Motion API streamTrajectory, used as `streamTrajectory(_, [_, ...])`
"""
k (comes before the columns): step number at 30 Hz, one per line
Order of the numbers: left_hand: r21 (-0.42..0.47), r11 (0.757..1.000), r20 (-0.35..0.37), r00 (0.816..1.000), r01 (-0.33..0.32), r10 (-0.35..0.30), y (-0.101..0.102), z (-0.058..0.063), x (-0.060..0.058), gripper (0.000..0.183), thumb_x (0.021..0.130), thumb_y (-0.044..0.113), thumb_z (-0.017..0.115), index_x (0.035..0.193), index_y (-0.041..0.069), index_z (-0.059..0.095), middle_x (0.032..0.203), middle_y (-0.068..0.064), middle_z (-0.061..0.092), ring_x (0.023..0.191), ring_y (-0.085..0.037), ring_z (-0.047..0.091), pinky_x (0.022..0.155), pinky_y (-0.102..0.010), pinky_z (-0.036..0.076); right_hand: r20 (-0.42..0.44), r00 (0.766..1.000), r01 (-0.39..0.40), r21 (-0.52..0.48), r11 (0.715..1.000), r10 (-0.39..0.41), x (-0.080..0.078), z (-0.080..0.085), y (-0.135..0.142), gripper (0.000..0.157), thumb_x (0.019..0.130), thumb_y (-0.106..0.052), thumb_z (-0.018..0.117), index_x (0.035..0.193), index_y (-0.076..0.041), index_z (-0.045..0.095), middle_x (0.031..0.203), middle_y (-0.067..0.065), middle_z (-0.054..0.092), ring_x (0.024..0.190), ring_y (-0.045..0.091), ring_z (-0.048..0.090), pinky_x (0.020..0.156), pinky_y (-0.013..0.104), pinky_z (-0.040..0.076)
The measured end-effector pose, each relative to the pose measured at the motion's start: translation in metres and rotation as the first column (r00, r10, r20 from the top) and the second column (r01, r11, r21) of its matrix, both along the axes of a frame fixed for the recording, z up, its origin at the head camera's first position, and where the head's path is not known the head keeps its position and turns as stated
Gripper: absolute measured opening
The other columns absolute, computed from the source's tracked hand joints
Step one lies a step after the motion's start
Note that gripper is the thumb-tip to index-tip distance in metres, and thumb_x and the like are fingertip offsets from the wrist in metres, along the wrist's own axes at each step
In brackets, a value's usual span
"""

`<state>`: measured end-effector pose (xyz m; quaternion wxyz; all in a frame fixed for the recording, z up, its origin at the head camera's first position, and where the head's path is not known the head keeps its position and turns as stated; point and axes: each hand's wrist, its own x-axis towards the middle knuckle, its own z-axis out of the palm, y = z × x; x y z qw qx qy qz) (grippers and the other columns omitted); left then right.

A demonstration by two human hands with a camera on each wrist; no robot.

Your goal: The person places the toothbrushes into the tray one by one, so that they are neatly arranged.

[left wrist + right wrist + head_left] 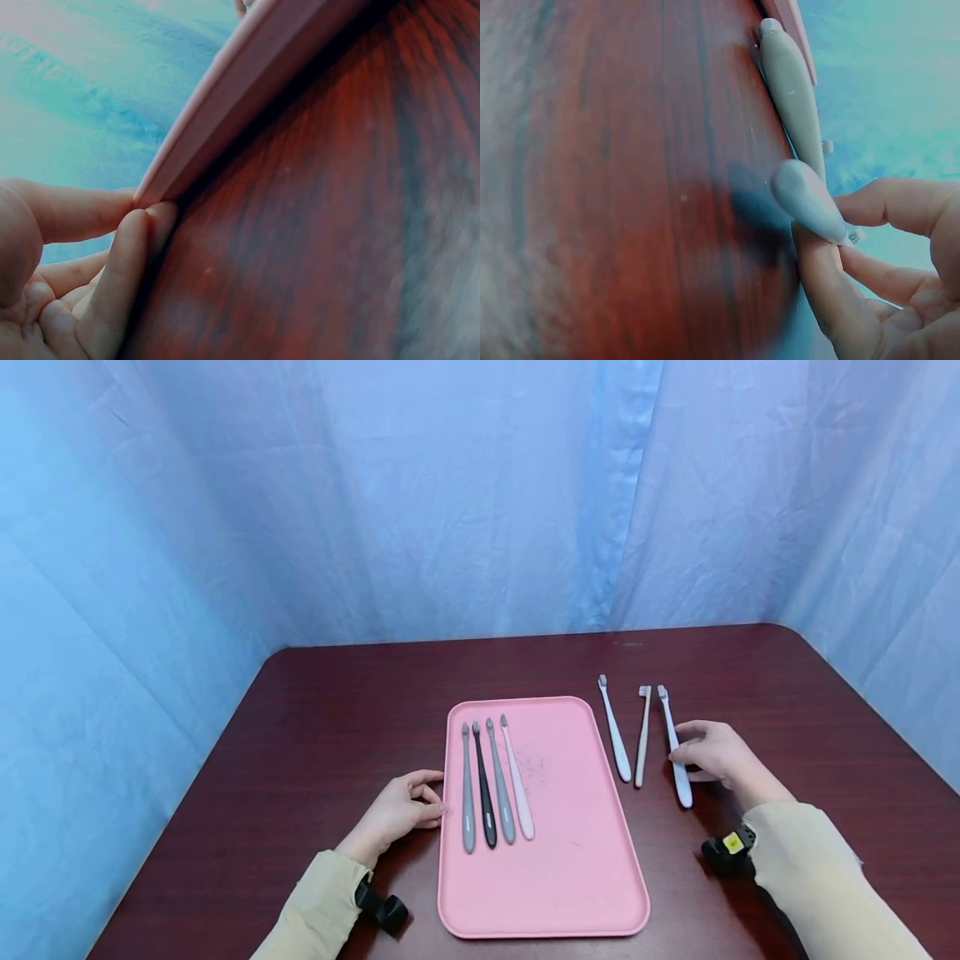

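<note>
My right hand (716, 752) pinches a white toothbrush (682, 783) by its handle, right of the tray. In the right wrist view the handle's rounded end (802, 191) sits between thumb and fingers, raised a little off the table. My left hand (397, 810) holds the left rim of the pink tray (555, 893), its fingertips (131, 225) pinching the edge in the left wrist view. On the tray's left half lie a grey toothbrush (468, 802), a black toothbrush (486, 802), another grey toothbrush (502, 797) and a pink toothbrush (520, 789), side by side, heads away from me.
Between the tray and my right hand, another white toothbrush (617, 739) and a beige toothbrush (642, 743) lie on the dark red wooden table (337, 710). Pale blue curtains (465, 510) hang behind the table and at both sides.
</note>
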<state>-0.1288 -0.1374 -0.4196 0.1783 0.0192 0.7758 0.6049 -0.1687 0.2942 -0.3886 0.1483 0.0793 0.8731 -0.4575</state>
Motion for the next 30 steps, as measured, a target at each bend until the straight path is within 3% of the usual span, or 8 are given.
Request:
streamTrajectory(10, [0.007, 1.0, -0.009, 1.0, 0.004, -0.004, 0.0002, -0.0025, -0.0005, 0.05, 0.084, -0.006, 0.062, 0.131, -0.01, 0.045, 0.076, -0.004, 0.06, 0.07, -0.009, 0.061, 0.07, -0.03, 0.059, 0.026, 0.999, 0.026, -0.098, 0.995, -0.024, 0.0011, 0.0007, -0.0006, 0.065, 0.088, -0.002, 0.059, 0.14, 0.014, 0.024, 0.115, 0.028, 0.058, 0.077, 0.004, 0.063, 0.073, 0.036, 0.059])
streamTrajectory(18, [-0.006, 1.0, -0.01, 1.0, -0.004, 0.004, -0.0001, -0.0016, 0.0006, 0.049, 0.085, -0.005, 0.063, 0.131, -0.009, 0.046, 0.076, -0.005, 0.06, 0.07, -0.009, 0.061, 0.071, -0.03, 0.059, 0.028, 0.999, 0.034, -0.131, 0.991, -0.031, 0.0015, -0.0012, -0.0006, 0.066, 0.09, -0.001, 0.058, 0.143, 0.013, 0.02, 0.104, 0.014, 0.061, 0.076, 0.003, 0.063, 0.069, 0.032, 0.058])
streamTrajectory(30, [-0.009, 1.0, -0.007, 1.0, -0.008, 0.008, 0.0006, -0.0005, 0.0, 0.049, 0.085, -0.004, 0.063, 0.131, -0.008, 0.047, 0.077, -0.006, 0.061, 0.069, -0.009, 0.061, 0.071, -0.03, 0.059, 0.034, 0.998, 0.053, -0.18, 0.982, -0.048, 0.0005, -0.0017, -0.0072, 0.07, 0.089, -0.002, 0.06, 0.144, 0.011, 0.019, 0.105, 0.012, 0.056, 0.075, 0.002, 0.061, 0.07, 0.031, 0.058])
